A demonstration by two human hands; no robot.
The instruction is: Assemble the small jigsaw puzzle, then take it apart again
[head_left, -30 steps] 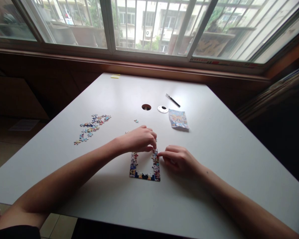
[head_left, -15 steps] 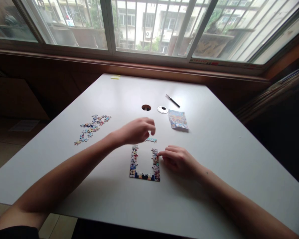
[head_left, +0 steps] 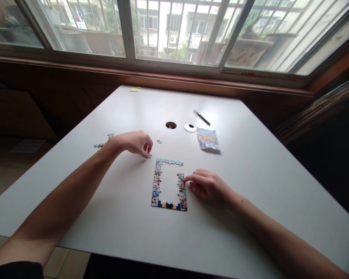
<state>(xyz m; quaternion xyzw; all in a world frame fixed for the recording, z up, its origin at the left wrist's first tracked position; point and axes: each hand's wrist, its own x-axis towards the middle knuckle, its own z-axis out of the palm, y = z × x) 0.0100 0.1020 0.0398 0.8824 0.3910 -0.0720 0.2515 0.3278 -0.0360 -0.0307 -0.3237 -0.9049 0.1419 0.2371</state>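
Note:
A jigsaw border [head_left: 156, 190] lies on the white table, its middle bare and a gap showing at its upper right corner. My left hand [head_left: 139, 142] is above and left of the border, thumb and fingertips pinched on a small puzzle piece [head_left: 150, 155] at the tabletop. Another loose puzzle piece [head_left: 159, 142] lies just right of those fingers. My right hand [head_left: 205, 184] rests beside the border, its index fingertip touching the right side and the other fingers loosely bent, holding nothing. My left forearm hides most of the loose piece pile [head_left: 99, 145].
A crumpled picture sheet [head_left: 208, 139] lies right of a round hole [head_left: 171, 125] and its cover [head_left: 190, 128]. Behind them is a pen [head_left: 201, 117]. Yellow strips [head_left: 134, 89] mark the far left edge, below the window.
My left hand has moved left and closed on a puzzle piece at the tabletop, uncovering the border's top row and a loose piece. My right hand stays in place.

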